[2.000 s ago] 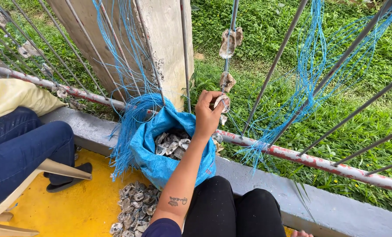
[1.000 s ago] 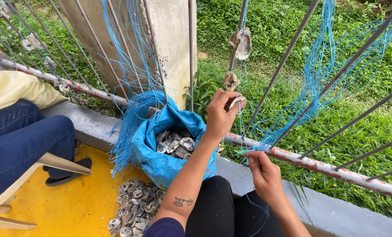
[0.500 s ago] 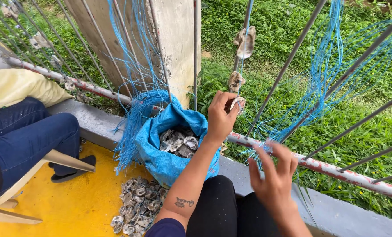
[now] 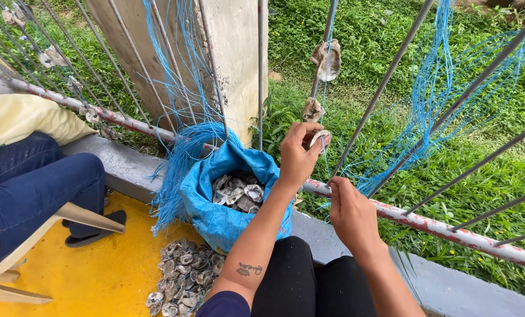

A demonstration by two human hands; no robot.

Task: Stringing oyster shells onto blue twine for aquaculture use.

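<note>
My left hand (image 4: 299, 154) is raised at the railing and pinches a pale oyster shell (image 4: 320, 138) that hangs on a thin blue string (image 4: 327, 94). Two more shells (image 4: 327, 60) are threaded higher on the same string. My right hand (image 4: 350, 215) sits just below, near the rusty lower rail (image 4: 438, 226), with its fingers closed around the lower part of the blue string. A blue woven sack (image 4: 215, 214) filled with shells stands open below my left arm.
A heap of loose shells (image 4: 180, 276) lies on the yellow floor. Bundles of blue string (image 4: 180, 152) hang from the grey bars beside a concrete post (image 4: 227, 53). A seated person in jeans (image 4: 33, 188) is at the left. Grass lies beyond the railing.
My right hand came up from below into view and settled on the string under the shell. My left hand stayed at the hanging shell.
</note>
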